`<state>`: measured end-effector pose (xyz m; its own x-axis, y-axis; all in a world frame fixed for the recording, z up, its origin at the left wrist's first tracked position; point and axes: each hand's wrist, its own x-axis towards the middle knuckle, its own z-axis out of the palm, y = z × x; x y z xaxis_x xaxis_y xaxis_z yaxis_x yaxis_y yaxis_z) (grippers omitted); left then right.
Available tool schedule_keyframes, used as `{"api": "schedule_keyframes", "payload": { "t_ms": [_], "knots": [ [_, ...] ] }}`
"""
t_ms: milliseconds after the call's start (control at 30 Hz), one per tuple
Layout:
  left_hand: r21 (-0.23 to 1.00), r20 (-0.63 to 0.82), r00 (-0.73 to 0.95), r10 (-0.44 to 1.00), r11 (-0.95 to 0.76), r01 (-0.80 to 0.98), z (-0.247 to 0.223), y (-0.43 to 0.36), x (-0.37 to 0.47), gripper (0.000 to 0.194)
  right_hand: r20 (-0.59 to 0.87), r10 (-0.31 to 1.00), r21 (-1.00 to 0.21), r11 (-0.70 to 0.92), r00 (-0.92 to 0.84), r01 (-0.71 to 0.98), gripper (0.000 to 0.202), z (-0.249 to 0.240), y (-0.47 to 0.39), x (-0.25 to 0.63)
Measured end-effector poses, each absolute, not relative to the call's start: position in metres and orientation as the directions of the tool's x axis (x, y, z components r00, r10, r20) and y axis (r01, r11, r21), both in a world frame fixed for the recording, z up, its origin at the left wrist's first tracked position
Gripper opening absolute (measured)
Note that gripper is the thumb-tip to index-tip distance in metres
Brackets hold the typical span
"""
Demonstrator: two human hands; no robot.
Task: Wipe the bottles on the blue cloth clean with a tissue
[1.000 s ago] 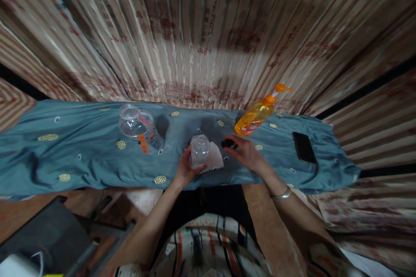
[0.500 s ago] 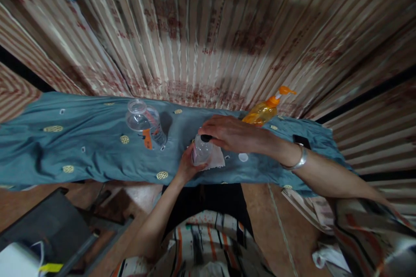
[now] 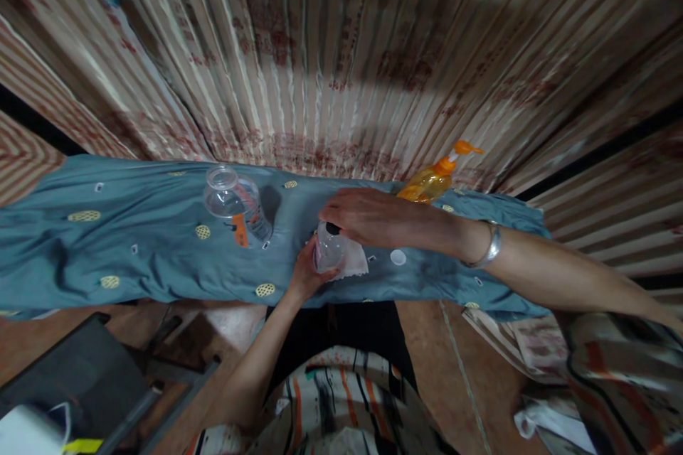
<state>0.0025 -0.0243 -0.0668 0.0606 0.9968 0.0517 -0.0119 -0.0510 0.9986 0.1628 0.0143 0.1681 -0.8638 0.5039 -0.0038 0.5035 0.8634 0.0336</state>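
Note:
My left hand [image 3: 308, 270] is wrapped round the side of a small clear bottle [image 3: 329, 249] over the blue-green cloth. At the bottle's top, my right hand [image 3: 363, 217] is closed round a black cap [image 3: 333, 229], its fingers partly hiding it. A pale cloth or tissue [image 3: 355, 261] lies beneath and beside the bottle. Left of my hands stands a larger clear bottle [image 3: 235, 210] with an orange label and an open mouth. Beyond my right hand is a pump bottle [image 3: 430, 183] of yellow-orange liquid, partly covered by the hand and wrist.
A flat white disc [image 3: 398, 257] lies on the cloth-covered table [image 3: 160, 242] below my right wrist. A pleated curtain [image 3: 320, 50] hangs behind the table. A dark chair [image 3: 80, 370] stands at the lower left, and a white bag [image 3: 555, 423] is at the lower right.
My right hand has shifted slightly left and turned over the cap, and its forearm has swung a little, now covering the dark flat object near the wrist. My left hand still holds the bottle.

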Motion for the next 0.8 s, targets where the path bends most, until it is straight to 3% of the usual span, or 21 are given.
{"api": "schedule_keyframes", "payload": {
  "t_ms": [33,167,333,500,533,633,733,800],
  "knots": [
    [0.998,0.055,0.060,0.997,-0.056,0.004,-0.068,-0.024,0.002,0.047,-0.004,0.506,0.062,0.861,-0.863,0.505,0.004,0.167,0.014,0.163],
    [0.994,0.066,0.068,0.996,-0.072,0.083,-0.073,-0.023,0.002,0.048,0.101,0.548,0.036,0.832,-0.830,0.554,0.016,0.165,0.011,0.163],
    [0.976,0.095,0.114,0.989,-0.115,0.186,-0.078,-0.020,0.000,0.049,-0.016,0.514,0.004,0.858,-0.858,0.514,0.015,0.163,0.013,0.165],
    [0.956,0.130,0.138,0.982,-0.162,0.247,-0.079,-0.020,0.000,0.049,0.128,0.519,-0.005,0.852,-0.845,0.523,0.007,0.151,0.018,0.169],
    [0.952,0.136,0.141,0.981,-0.169,0.256,-0.079,-0.020,-0.001,0.049,0.135,0.509,-0.024,0.860,-0.850,0.510,0.013,0.150,0.019,0.170],
    [0.942,0.152,0.146,0.978,-0.188,0.277,-0.080,-0.020,-0.001,0.050,0.156,0.494,-0.154,0.868,-0.855,0.473,0.016,0.147,0.022,0.170],
    [0.936,0.163,0.156,0.974,-0.203,0.288,-0.080,-0.020,-0.002,0.050,0.256,0.574,-0.384,0.799,-0.778,0.463,0.018,0.145,0.024,0.170],
    [0.933,0.168,0.160,0.973,-0.209,0.294,-0.080,-0.020,-0.002,0.050,0.271,0.623,-0.466,0.752,-0.733,0.466,0.020,0.146,0.023,0.169]
  ]
}}
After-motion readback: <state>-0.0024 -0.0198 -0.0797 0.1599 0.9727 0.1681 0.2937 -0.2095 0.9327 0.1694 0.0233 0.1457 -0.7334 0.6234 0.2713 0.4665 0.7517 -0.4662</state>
